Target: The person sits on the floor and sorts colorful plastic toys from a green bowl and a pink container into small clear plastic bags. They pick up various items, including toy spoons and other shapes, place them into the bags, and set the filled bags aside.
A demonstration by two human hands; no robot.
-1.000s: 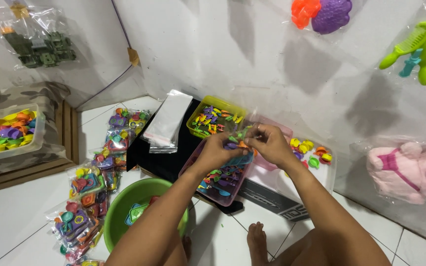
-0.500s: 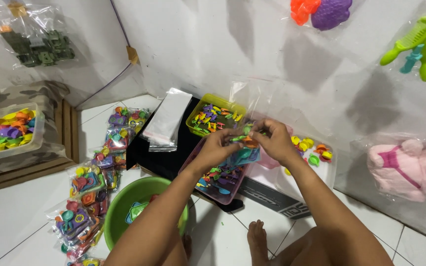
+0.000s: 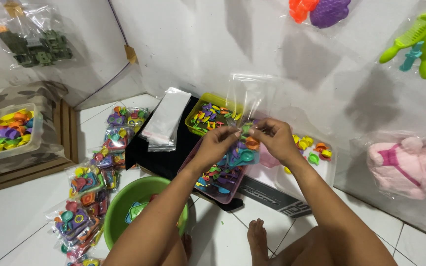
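Near the middle of the frame, both hands pinch a small clear plastic bag point(image 3: 245, 148) stuffed with tiny bright toy pieces, the left hand point(image 3: 218, 143) and right hand point(image 3: 274, 140) closed on its top. The bag is thin, shiny and crinkly, and it hangs just over a pink tray point(image 3: 213, 194) of more plastic bits. The pieces inside are too small to make out, and fingers hide the bag's top edge.

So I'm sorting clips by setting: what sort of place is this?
Probably a home toy-packing spot: a tiled floor, trays of small plastic toys, filled bags lined up, bagged toys hung on the wall.
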